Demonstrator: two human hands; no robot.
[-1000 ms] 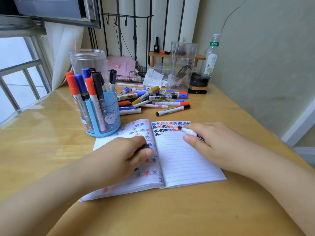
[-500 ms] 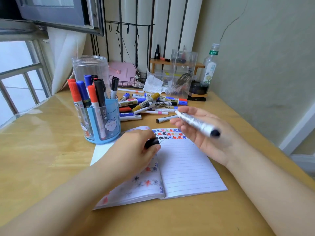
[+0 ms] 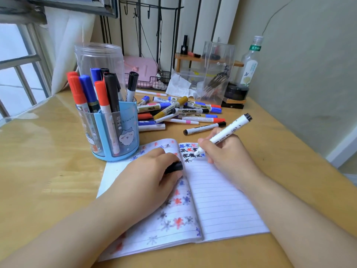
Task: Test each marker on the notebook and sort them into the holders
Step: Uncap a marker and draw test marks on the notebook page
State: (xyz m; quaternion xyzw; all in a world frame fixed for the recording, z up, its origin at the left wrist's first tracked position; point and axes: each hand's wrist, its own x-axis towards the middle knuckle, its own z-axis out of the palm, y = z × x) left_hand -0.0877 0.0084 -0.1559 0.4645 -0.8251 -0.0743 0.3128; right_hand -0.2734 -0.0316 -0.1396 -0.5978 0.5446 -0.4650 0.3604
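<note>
The right hand (image 3: pixel 228 151) grips a white marker (image 3: pixel 222 135), tip on the open notebook (image 3: pixel 222 200) to test its ink, while the left hand (image 3: pixel 154 176) pins the page and holds the black cap (image 3: pixel 173 167) (ready for recapping) near the blue holder (image 3: pixel 119 132).

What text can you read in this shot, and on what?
"Hachiware", partly legible: blue holder.
"HITEBOARD", first letter hidden: black-capped marker in the pile.
Green neck label on the bottle: characters too small to read.
Print on the marker in the right hand: blurred.
Gold marker and other pile labels: too small.
</note>
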